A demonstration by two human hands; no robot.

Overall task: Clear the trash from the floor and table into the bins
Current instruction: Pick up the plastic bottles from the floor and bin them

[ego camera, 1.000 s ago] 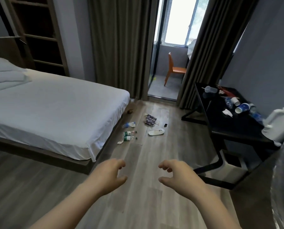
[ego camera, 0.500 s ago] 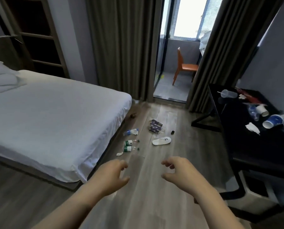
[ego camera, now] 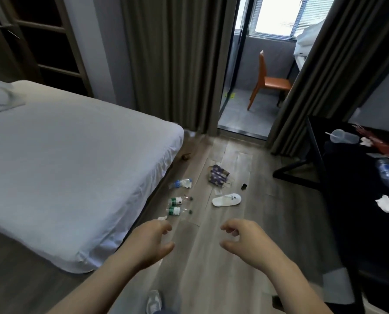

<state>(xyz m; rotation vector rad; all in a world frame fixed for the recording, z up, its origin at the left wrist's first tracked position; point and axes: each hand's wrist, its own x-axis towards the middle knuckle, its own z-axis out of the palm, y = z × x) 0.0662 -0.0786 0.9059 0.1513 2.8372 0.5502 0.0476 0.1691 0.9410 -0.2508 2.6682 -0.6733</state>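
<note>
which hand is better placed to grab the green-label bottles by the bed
Left, likely. The left hand is empty and nearly in line with the nearest green-label bottle; the right hand, also empty, sits nearer the white slipper instead.

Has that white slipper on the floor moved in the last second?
No. The slipper still lies right of the bottles, just nearer than the purple packet; only the camera advanced.

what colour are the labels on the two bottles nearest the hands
Green and white, on the two clear bottles lying by the bed; head view.
</note>
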